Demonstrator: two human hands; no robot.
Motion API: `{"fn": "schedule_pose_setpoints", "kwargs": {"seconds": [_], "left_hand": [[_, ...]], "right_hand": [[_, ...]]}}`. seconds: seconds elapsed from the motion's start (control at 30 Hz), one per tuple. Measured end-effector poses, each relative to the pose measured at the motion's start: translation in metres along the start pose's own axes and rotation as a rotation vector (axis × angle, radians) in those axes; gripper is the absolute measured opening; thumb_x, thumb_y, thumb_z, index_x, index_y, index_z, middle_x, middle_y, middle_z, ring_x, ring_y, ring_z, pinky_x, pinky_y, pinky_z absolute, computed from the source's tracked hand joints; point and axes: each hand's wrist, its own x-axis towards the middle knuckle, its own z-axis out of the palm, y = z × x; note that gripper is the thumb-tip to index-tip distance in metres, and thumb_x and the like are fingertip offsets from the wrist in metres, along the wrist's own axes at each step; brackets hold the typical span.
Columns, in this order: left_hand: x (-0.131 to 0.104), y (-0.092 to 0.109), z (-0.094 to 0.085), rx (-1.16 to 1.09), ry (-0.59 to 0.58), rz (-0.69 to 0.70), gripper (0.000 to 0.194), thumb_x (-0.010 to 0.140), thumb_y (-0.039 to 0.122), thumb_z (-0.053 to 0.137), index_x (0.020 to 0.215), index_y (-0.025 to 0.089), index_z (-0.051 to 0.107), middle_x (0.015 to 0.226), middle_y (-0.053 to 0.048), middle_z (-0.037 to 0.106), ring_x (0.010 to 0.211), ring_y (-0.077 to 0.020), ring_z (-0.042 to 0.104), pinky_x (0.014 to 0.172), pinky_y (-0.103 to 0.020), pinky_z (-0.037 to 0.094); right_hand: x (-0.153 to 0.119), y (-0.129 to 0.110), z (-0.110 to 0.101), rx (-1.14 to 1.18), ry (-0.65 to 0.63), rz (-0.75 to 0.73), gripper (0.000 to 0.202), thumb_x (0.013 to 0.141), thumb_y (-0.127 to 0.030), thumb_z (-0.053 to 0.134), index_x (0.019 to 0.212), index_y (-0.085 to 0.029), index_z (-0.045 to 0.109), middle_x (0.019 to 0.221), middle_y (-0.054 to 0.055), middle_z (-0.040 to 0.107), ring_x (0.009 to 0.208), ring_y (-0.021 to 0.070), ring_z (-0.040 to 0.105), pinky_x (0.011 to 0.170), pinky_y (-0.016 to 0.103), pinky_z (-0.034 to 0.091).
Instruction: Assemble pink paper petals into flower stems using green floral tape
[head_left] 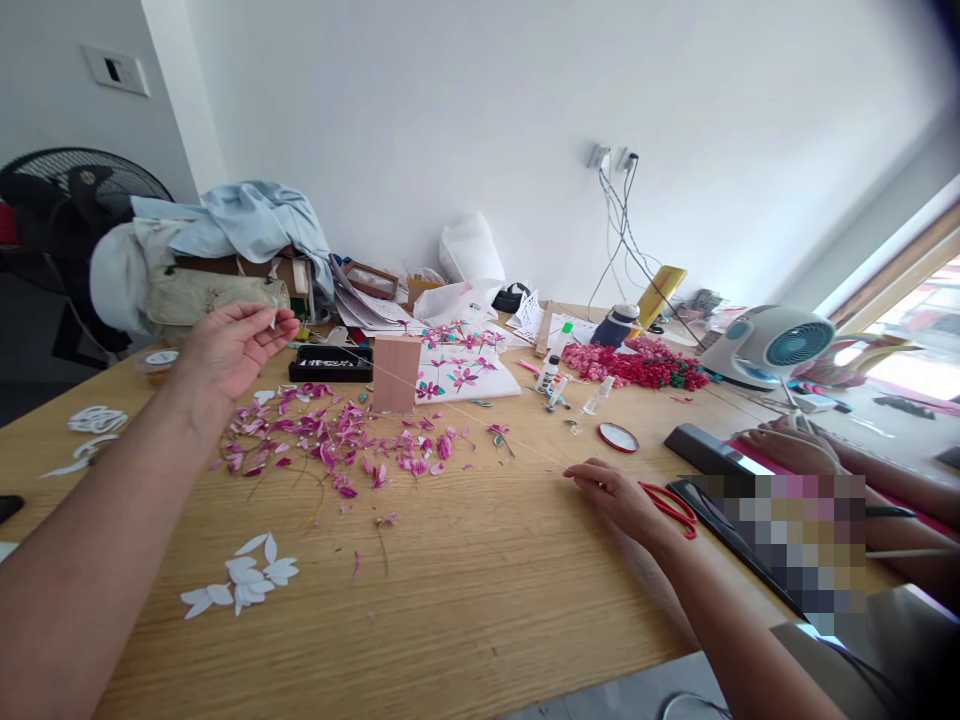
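Note:
My left hand [238, 345] is raised over the table's left side, thumb and forefinger pinching a small pale piece [274, 312]. A thin thread [465, 425] runs from near that hand across to my right hand [609, 492], which is low over the wood with its fingertips close together; what they grip is too small to make out. Beside the right wrist are red-handled scissors [673, 510]. Pink and purple petals [337, 430] on thin stems lie scattered between the hands. White petal shapes [251, 575] rest nearer the front left.
A wooden block [396, 373] stands by a black tray [330, 364] and a floral sheet [469, 375]. Behind are small bottles [551, 372] and red flower bunches [637, 362]. Another person's hands [795, 445] are at right, near a white fan [780, 345].

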Motion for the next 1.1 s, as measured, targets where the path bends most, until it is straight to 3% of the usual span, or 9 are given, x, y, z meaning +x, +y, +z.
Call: {"fn": "schedule_pose_setpoints", "kwargs": {"seconds": [0.17,0.4,0.9,1.1], "left_hand": [[0.002,0.0,-0.004,0.003,0.019,0.01,0.017,0.074,-0.002,0.046,0.068,0.012,0.053,0.061,-0.003,0.064,0.063,-0.0128,0.062,0.076,-0.033,0.048],[0.007,0.004,-0.01,0.019,0.027,0.042,0.016,0.074,-0.001,0.046,0.065,0.011,0.052,0.058,-0.002,0.063,0.063,-0.0122,0.061,0.076,-0.033,0.047],[0.01,0.035,-0.026,-0.003,0.173,0.151,0.019,0.074,-0.003,0.044,0.064,0.012,0.05,0.056,0.0,0.06,0.064,-0.0109,0.06,0.086,-0.035,0.045],[0.011,0.051,-0.048,-0.006,0.237,0.331,0.017,0.072,-0.003,0.044,0.073,0.013,0.049,0.064,0.001,0.06,0.074,-0.0111,0.061,0.088,-0.033,0.044]], "right_hand": [[0.001,0.002,0.0,-0.011,0.031,-0.007,0.027,0.08,-0.038,0.042,0.073,-0.019,0.06,0.084,0.006,0.059,0.081,0.0193,0.056,0.076,0.031,0.042],[0.001,0.002,0.0,0.015,0.063,0.084,0.031,0.079,-0.043,0.041,0.069,-0.019,0.059,0.081,0.006,0.062,0.078,0.0198,0.057,0.072,0.03,0.043],[-0.002,0.009,-0.003,-0.145,0.067,0.106,0.02,0.075,-0.032,0.045,0.078,-0.02,0.061,0.088,0.004,0.06,0.076,0.0181,0.057,0.07,0.029,0.042],[-0.001,0.014,-0.004,-0.159,0.068,0.102,0.02,0.075,-0.031,0.045,0.078,-0.02,0.062,0.088,0.005,0.06,0.075,0.0179,0.057,0.071,0.029,0.042]]}}
